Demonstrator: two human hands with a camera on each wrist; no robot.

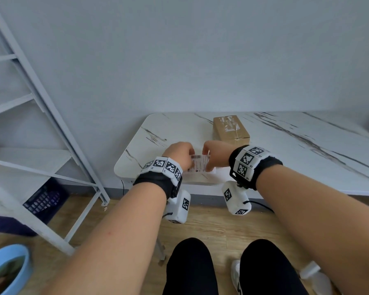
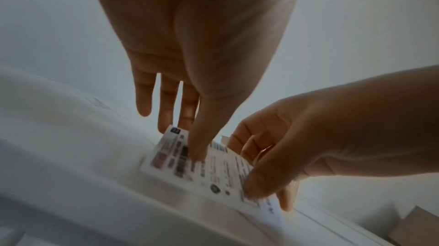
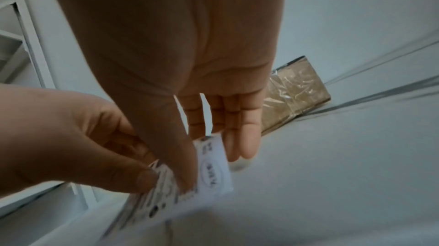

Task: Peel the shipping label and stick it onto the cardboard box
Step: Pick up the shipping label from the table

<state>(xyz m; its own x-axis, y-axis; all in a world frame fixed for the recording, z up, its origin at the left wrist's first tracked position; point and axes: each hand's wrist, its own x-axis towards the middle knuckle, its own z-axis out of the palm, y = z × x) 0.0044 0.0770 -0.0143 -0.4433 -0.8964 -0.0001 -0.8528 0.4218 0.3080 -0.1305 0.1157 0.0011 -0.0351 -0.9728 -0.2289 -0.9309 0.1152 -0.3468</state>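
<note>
Label [image 1: 199,163] sits between both hands, held just above the table's near-left corner. Left hand [image 1: 180,154] pinches its left side, thumb on the printed face. Right hand [image 1: 216,155] pinches the right edge between thumb and fingers; whether label and backing have begun to part I cannot tell. Cardboard box [image 1: 230,128] stands just beyond the hands, toward the far edge, its top crossed with clear tape. A hurried peel could tear the label or curl it onto itself. White marble-pattern table [image 1: 285,158] meets a plain grey wall; a metal rack [image 1: 30,116] stands left.
</note>
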